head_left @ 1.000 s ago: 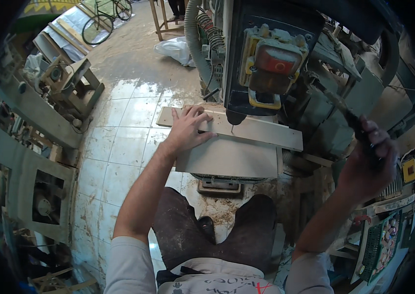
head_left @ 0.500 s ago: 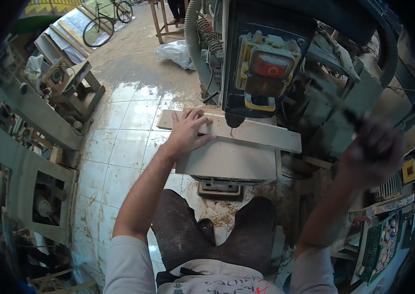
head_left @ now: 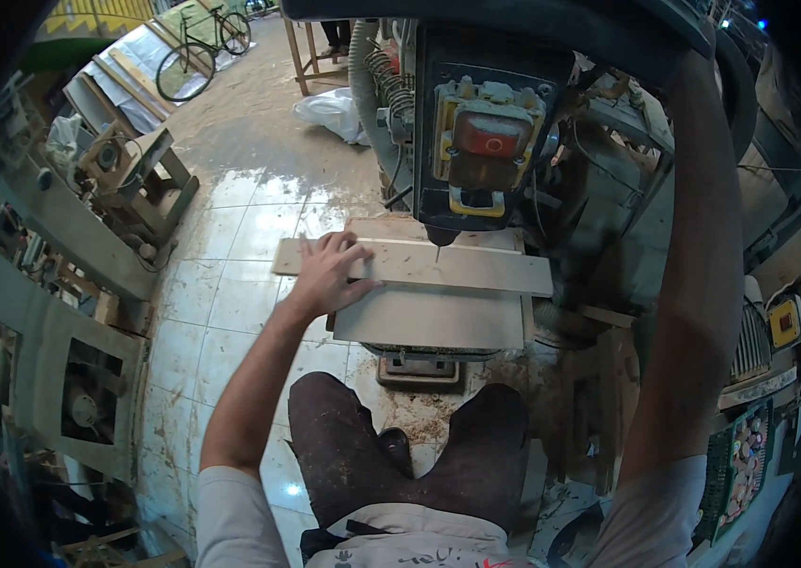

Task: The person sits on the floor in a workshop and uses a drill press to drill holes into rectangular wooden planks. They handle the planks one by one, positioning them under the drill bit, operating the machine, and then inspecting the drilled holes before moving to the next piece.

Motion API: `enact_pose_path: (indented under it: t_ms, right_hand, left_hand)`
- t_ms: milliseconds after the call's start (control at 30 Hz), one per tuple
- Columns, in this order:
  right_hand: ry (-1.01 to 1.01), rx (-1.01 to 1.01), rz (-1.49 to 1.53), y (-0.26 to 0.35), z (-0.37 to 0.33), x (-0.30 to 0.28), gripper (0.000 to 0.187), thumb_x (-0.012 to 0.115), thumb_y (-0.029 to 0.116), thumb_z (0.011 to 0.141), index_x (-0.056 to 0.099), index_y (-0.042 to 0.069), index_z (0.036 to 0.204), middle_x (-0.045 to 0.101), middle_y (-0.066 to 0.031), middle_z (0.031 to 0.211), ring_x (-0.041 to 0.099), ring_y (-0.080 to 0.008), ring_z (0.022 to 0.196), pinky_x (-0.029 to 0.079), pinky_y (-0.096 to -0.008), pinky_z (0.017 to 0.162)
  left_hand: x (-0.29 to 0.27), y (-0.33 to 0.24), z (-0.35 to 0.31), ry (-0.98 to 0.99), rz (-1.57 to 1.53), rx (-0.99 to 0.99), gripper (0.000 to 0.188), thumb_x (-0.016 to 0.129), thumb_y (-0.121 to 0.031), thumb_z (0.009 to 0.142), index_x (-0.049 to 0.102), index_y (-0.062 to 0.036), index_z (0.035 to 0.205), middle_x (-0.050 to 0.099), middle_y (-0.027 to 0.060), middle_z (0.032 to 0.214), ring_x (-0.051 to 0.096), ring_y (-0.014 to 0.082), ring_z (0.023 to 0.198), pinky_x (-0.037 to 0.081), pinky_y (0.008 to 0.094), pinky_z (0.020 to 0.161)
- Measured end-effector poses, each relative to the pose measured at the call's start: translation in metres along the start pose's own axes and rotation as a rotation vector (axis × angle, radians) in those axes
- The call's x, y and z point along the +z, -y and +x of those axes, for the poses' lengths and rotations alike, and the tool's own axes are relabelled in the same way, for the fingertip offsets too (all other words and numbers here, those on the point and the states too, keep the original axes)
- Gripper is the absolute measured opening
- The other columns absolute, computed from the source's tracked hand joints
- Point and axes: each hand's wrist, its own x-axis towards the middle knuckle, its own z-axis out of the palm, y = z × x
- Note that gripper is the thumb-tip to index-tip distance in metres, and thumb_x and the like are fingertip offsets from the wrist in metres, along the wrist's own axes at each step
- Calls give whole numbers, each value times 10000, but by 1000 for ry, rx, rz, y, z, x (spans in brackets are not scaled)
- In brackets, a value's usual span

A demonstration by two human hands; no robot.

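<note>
At the near edge, the person's pale shirt [head_left: 429, 521] and dark, dusty trousers [head_left: 339, 454] show, with the knees apart and sawdust [head_left: 419, 412] scattered on the floor between them. The right arm [head_left: 689, 303] stretches up along the right side. The right hand is out of sight at the dark upper housing [head_left: 514, 11] of the machine, so its grip cannot be told.

Beyond the knees, a wide flat panel [head_left: 429, 319] lies on the drill press table. Across its far part rests a long, narrow wooden board [head_left: 462, 272], both ends reaching past the panel's sides. The left hand [head_left: 327, 275] lies on the board's left part, fingers spread over the top and thumb by the near edge.

Right of that hand, a thin drill bit [head_left: 437, 254] points down at the board; whether they touch is unclear. Above it stands the dark drill head [head_left: 426, 142], bearing a red and yellow switch [head_left: 490, 142].

Farther back lie a white plastic bag [head_left: 329, 114] and a bicycle [head_left: 194, 71], leaning upright by some planks [head_left: 135, 80].
</note>
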Motion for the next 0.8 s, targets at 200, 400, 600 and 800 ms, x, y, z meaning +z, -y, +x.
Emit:
enact_pose_path:
  t_ms: [200, 400, 600, 800]
  right_hand:
    - [9, 10, -1, -6, 7, -4, 267, 448, 216, 966, 616, 14, 1016, 644, -89, 909, 631, -176, 800, 518, -303, 738]
    - [66, 41, 54, -24, 9, 11, 269, 442, 210, 966, 616, 11, 1017, 645, -95, 913, 634, -181, 799, 523, -307, 736]
    - [30, 1, -4, -4, 11, -11, 271, 436, 205, 965, 615, 8, 1018, 647, -102, 916, 636, -185, 797, 529, -310, 733]
    - [38, 3, 8, -8, 12, -10, 273, 431, 199, 964, 615, 5, 1019, 648, -108, 920, 639, -189, 795, 534, -314, 731]
  left_hand:
    - [0, -11, 9, 99, 45, 61, 505, 710, -469, 762, 560, -130, 1105, 430, 134, 1361, 269, 351, 1391, 45, 777, 1024]
    - [15, -16, -1, 89, -80, 106, 496, 683, -406, 813, 568, -201, 1249, 479, 143, 1333, 429, 311, 1291, 151, 622, 1111]
    - [-27, -8, -15, 279, -111, 33, 566, 701, -382, 774, 539, -131, 1255, 454, 141, 1356, 464, 330, 1250, 198, 619, 1101]
    - [6, -36, -6, 64, -12, 143, 551, 661, -425, 823, 534, -129, 1269, 439, 144, 1381, 438, 288, 1272, 233, 564, 1086]
